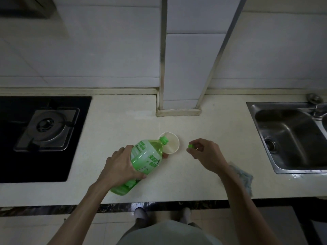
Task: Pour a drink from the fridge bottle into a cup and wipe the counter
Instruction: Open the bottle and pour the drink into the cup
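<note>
We see the bottle (141, 161), green plastic with a pale green drink inside, tilted over the tabletop (123, 124) with its open neck at the rim of the cup (170, 143). The cup is white and stands upright near the middle of the tabletop, just right of the bottle's neck. Whether liquid is running into it we cannot tell. Our left hand (120, 165) wraps the bottle's body, grip pressed round it from the left side, the bottle's base pointing toward the near edge. Our right hand (206, 153) hovers to the right of the cup, apart from it, thumb and forefinger pinching the small green cap (190, 146).

A bluish cloth (245, 177) lies on the tabletop near the right forearm, partly hidden by it. Farther right is a steel sink (290, 135) with a drain, and a tap at its far rim. At the left sits a black stove (46, 131) with one burner. A tiled wall (99, 50) rises behind.
</note>
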Demonstrator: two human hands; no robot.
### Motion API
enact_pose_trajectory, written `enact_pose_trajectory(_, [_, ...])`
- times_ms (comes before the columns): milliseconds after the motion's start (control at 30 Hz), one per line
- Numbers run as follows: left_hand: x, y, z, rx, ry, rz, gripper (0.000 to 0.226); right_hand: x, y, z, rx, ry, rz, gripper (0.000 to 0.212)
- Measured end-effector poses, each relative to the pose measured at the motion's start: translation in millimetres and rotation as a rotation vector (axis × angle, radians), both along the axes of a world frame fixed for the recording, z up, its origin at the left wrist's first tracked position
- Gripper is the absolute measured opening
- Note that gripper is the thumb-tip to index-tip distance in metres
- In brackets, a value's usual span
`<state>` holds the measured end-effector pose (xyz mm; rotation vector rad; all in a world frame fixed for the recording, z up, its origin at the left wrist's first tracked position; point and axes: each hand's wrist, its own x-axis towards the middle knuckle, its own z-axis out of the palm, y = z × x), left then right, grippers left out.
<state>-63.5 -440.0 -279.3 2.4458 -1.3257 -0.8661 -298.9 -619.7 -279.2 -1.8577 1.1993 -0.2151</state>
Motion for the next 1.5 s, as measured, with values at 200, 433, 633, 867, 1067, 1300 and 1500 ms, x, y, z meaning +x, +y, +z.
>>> enact_pose_trajectory(200, [-1.7, -1.1, -2.9, 0.047, -0.074, -0.030, 0.088, -4.2, 1.5, -1.3, 0.005, 0.003, 0.000, 0.027])
enact_pose_trajectory(433, [-5.3, 0.7, -3.9, 0.047, -0.044, -0.004, 0.088, -9.7, 0.5, -1.7, 0.000, 0.009, 0.009, 0.028])
enact_pose_trajectory(633, [-6.3, 2.3, -3.9, 0.081, -0.092, -0.018, 0.089, -12.6, 1.0, -3.6, 0.010, 0.002, -0.002, 0.027])
enact_pose_trajectory(867, [-6.3, 2.6, -3.0, 0.083, -0.067, 0.004, 0.089, -18.6, 3.1, -7.1, 0.008, 0.016, 0.006, 0.028])
enact_pose_trajectory(1067, [-6.4, 2.7, -2.3, 0.102, -0.078, -0.005, 0.088, -20.3, 5.3, -8.3, 0.014, 0.018, 0.010, 0.029])
enact_pose_trajectory(1300, [-4.5, 6.0, -2.5, 0.096, -0.052, 0.009, 0.089, -21.9, 8.5, -12.9, 0.014, 0.029, 0.014, 0.028])
enact_pose_trajectory(1500, [-1.8, 4.5, -1.4, 0.108, -0.051, 0.013, 0.090, -25.7, 6.5, -17.4, 0.039, 0.025, -0.003, 0.028])
